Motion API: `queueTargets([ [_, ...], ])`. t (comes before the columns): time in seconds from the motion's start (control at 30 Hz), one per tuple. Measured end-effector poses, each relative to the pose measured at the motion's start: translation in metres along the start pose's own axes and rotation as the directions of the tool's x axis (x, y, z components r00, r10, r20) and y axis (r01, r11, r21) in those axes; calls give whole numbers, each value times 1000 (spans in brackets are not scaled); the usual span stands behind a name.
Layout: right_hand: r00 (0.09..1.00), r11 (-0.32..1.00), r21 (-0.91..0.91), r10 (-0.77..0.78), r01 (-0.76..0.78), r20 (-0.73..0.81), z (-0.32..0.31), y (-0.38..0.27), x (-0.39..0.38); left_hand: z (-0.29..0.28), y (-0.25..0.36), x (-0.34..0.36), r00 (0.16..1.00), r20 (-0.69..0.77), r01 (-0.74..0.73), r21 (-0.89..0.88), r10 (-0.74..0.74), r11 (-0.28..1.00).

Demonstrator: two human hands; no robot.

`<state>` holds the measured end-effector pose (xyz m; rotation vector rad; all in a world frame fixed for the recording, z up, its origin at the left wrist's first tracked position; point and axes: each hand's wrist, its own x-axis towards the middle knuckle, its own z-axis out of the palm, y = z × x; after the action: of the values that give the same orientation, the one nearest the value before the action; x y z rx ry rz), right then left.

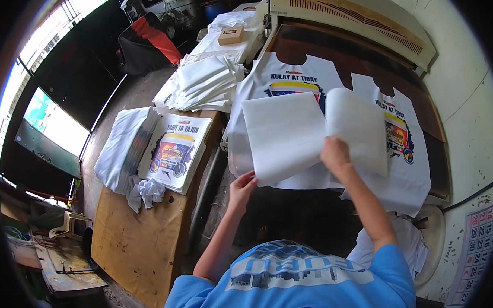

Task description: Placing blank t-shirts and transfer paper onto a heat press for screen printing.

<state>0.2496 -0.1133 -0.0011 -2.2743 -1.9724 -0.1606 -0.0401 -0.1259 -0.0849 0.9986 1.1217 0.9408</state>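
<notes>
Two white sleeveless shirt panels with colourful prints lie side by side, a left panel (pixel 330 69) and a right panel (pixel 415 172). A blank-backed white paper sheet (pixel 286 131) is over the left panel and hides much of its print. My left hand (pixel 241 191) pinches this sheet's near left corner. My right hand (pixel 336 153) is closed at its near right corner, where a second white paper sheet (pixel 362 131) curls upward over the right panel. Whether my right fingers grip one sheet or both, I cannot tell.
Panels rest on the brown bed of a large heat press (pixel 356 20). To the left, a wooden table (pixel 135 234) bears printed paper sheets (pixel 173 151), folded white cloth (pixel 124 144) and crumpled paper (pixel 150 192). More white cloth (pixel 206 82) and a small box (pixel 231 35) are behind.
</notes>
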Motion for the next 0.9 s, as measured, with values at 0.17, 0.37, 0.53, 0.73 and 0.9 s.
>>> queueTargets([
  [0.17,956,962,91,-266,256,124,-2,-99,-28,20,8,-16,999,39,-34,-32,36,999],
  [0.37,877,858,219,-479,464,21,1,-142,-61,29,2,-14,998,37,-48,-2,48,999],
  [0.53,877,836,272,-473,477,-86,5,-135,-65,44,6,-15,999,-50,-25,-184,16,983],
  [0.73,958,711,658,-280,248,-59,-9,-101,-86,46,21,-11,998,-43,-48,-32,47,998],
  [0.9,701,-265,649,-242,-713,671,17,-55,-106,49,34,-9,998,-37,-56,-4,56,998],
])
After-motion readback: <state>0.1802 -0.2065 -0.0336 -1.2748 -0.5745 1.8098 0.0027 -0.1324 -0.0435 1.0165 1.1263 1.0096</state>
